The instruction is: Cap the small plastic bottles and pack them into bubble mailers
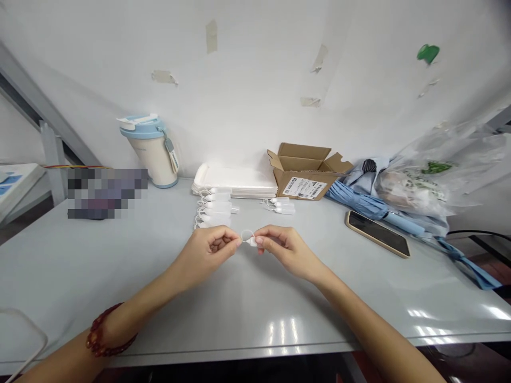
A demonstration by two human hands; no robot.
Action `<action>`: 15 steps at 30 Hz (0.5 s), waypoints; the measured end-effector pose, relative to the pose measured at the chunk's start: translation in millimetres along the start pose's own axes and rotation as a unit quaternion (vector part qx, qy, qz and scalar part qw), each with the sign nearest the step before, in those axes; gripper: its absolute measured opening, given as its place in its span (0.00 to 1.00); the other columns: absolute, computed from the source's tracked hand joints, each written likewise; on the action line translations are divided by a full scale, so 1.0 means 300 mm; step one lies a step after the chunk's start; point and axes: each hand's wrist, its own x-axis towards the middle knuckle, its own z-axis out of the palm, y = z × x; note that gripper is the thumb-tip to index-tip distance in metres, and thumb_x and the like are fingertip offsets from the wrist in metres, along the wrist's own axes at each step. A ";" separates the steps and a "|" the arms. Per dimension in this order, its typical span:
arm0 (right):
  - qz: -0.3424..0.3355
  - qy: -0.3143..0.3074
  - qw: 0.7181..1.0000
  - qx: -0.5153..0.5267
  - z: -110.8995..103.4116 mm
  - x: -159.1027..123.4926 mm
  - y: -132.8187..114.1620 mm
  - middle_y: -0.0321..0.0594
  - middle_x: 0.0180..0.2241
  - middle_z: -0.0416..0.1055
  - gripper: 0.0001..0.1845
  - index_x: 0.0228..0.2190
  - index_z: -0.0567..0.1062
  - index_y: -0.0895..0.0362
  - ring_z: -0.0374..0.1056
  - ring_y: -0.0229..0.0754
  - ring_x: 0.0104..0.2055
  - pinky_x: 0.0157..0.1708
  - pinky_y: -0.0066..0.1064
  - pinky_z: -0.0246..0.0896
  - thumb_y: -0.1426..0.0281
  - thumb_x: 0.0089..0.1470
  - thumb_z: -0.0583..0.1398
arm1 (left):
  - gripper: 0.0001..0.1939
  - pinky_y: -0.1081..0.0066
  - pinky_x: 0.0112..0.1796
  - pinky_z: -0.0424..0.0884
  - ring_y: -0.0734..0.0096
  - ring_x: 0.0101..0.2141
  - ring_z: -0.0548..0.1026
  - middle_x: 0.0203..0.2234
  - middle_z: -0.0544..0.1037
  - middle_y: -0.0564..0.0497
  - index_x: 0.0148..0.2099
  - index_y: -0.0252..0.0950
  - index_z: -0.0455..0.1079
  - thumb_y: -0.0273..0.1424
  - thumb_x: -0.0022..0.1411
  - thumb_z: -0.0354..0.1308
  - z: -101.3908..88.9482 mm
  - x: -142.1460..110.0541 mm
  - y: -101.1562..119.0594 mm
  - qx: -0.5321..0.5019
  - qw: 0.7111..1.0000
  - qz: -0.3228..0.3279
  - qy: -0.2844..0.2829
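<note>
In the middle of the table, my right hand (288, 250) pinches a small white dropper bottle (251, 241) between thumb and fingers; most of its body is hidden by them. A thin white loop (247, 231) arches up from it. My left hand (207, 252) is closed in a pinch at the bottle's narrow tip, apparently on the end of the loop. Just beyond my left hand lies a row of similar small bottles (217, 205) with looped cords at their left ends. Several more bottles (284, 210) lie beyond my right hand.
Behind the bottles are a stack of white padded sheets (243, 183) and an open cardboard box (305, 173). A tumbler (154, 151) stands at the left. To the right lie a phone (377, 234), a folded blue umbrella (371, 205) and a plastic bag (431, 175).
</note>
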 end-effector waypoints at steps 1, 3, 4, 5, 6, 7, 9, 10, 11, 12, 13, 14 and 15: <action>0.000 0.000 1.000 -0.007 0.002 0.000 0.000 0.36 0.26 0.70 0.13 0.33 0.75 0.57 0.64 0.36 0.31 0.33 0.28 0.57 0.62 0.58 0.55 | 0.12 0.76 0.23 0.62 0.75 0.22 0.67 0.22 0.73 0.53 0.31 0.34 0.72 0.36 0.60 0.53 0.002 0.000 -0.003 -0.006 1.000 -0.004 -0.005; 0.003 0.002 1.000 -0.018 0.006 0.000 -0.001 0.35 0.26 0.70 0.13 0.33 0.75 0.57 0.64 0.36 0.30 0.31 0.28 0.56 0.62 0.58 0.55 | 0.12 0.76 0.23 0.62 0.75 0.22 0.67 0.21 0.72 0.54 0.31 0.34 0.72 0.36 0.59 0.53 0.005 0.002 -0.009 -0.018 1.000 -0.015 -0.014; 0.005 0.003 1.000 -0.021 0.008 0.000 -0.002 0.35 0.25 0.70 0.13 0.33 0.75 0.57 0.64 0.36 0.30 0.31 0.27 0.56 0.62 0.58 0.55 | 0.12 0.76 0.23 0.62 0.75 0.22 0.67 0.20 0.71 0.54 0.31 0.34 0.72 0.37 0.59 0.54 0.006 0.002 -0.012 -0.024 0.999 -0.020 -0.017; 0.007 0.004 1.000 -0.024 0.009 0.000 -0.003 0.35 0.25 0.70 0.13 0.33 0.75 0.57 0.64 0.36 0.29 0.30 0.27 0.55 0.63 0.58 0.55 | 0.12 0.76 0.22 0.62 0.75 0.22 0.66 0.20 0.70 0.55 0.31 0.34 0.72 0.37 0.59 0.54 0.007 0.003 -0.013 -0.029 0.999 -0.025 -0.019; 0.008 0.005 1.000 -0.026 0.011 0.000 -0.005 0.35 0.25 0.70 0.13 0.33 0.75 0.57 0.64 0.36 0.29 0.30 0.27 0.55 0.62 0.58 0.55 | 0.12 0.76 0.22 0.61 0.75 0.22 0.65 0.19 0.69 0.55 0.31 0.34 0.72 0.37 0.59 0.54 0.007 0.003 -0.013 -0.033 0.999 -0.029 -0.021; 0.008 0.006 1.000 -0.027 0.012 -0.001 -0.006 0.36 0.25 0.70 0.13 0.33 0.75 0.57 0.64 0.36 0.29 0.30 0.28 0.56 0.62 0.58 0.55 | 0.11 0.76 0.22 0.61 0.75 0.22 0.65 0.19 0.68 0.55 0.31 0.34 0.72 0.36 0.59 0.54 0.006 0.003 -0.012 -0.037 0.999 -0.033 -0.022; 0.005 0.006 1.000 -0.025 0.012 -0.002 -0.008 0.36 0.26 0.71 0.13 0.34 0.75 0.57 0.64 0.37 0.30 0.31 0.28 0.56 0.62 0.58 0.55 | 0.11 0.76 0.23 0.62 0.76 0.22 0.65 0.19 0.68 0.55 0.31 0.34 0.72 0.36 0.58 0.55 0.001 0.003 -0.007 -0.045 0.998 -0.035 -0.024; 0.004 0.005 1.000 -0.022 0.012 -0.003 -0.009 0.36 0.26 0.71 0.14 0.34 0.75 0.57 0.65 0.37 0.30 0.31 0.28 0.56 0.61 0.58 0.55 | 0.10 0.77 0.22 0.61 0.76 0.22 0.65 0.19 0.69 0.55 0.31 0.34 0.72 0.36 0.59 0.55 -0.004 0.003 -0.004 -0.049 0.998 -0.035 -0.027; 0.002 0.005 1.000 -0.019 0.010 -0.004 -0.011 0.36 0.26 0.71 0.14 0.34 0.75 0.57 0.65 0.37 0.31 0.32 0.29 0.56 0.61 0.58 0.55 | 0.11 0.77 0.21 0.61 0.77 0.21 0.64 0.20 0.69 0.55 0.31 0.35 0.72 0.35 0.59 0.55 -0.009 0.003 0.000 -0.053 0.998 -0.035 -0.030; 0.001 0.005 1.000 -0.018 0.009 -0.005 -0.012 0.36 0.26 0.71 0.14 0.34 0.75 0.57 0.65 0.37 0.31 0.32 0.29 0.57 0.61 0.58 0.55 | 0.11 0.77 0.20 0.60 0.78 0.19 0.63 0.20 0.70 0.55 0.31 0.35 0.72 0.36 0.59 0.54 -0.015 0.004 0.002 -0.057 0.997 -0.035 -0.033; -0.001 0.005 1.000 -0.017 0.007 -0.006 -0.015 0.36 0.26 0.71 0.14 0.34 0.75 0.57 0.65 0.37 0.31 0.32 0.29 0.57 0.61 0.58 0.55 | 0.12 0.77 0.19 0.59 0.79 0.18 0.61 0.19 0.70 0.55 0.30 0.34 0.72 0.36 0.60 0.53 -0.020 0.004 0.005 -0.062 0.997 -0.035 -0.036; -0.002 0.006 1.000 -0.016 0.005 -0.007 -0.017 0.36 0.26 0.71 0.14 0.34 0.75 0.57 0.65 0.37 0.31 0.32 0.29 0.57 0.61 0.58 0.55 | 0.14 0.77 0.19 0.58 0.79 0.17 0.60 0.19 0.70 0.55 0.29 0.34 0.72 0.36 0.60 0.53 -0.025 0.004 0.007 -0.065 0.997 -0.035 -0.037; -0.003 0.007 1.000 -0.016 0.004 -0.008 -0.019 0.36 0.26 0.71 0.14 0.33 0.75 0.57 0.65 0.37 0.31 0.32 0.29 0.57 0.61 0.58 0.55 | 0.14 0.77 0.19 0.58 0.79 0.17 0.60 0.19 0.70 0.54 0.29 0.34 0.72 0.37 0.61 0.52 -0.029 0.005 0.009 -0.067 0.996 -0.034 -0.037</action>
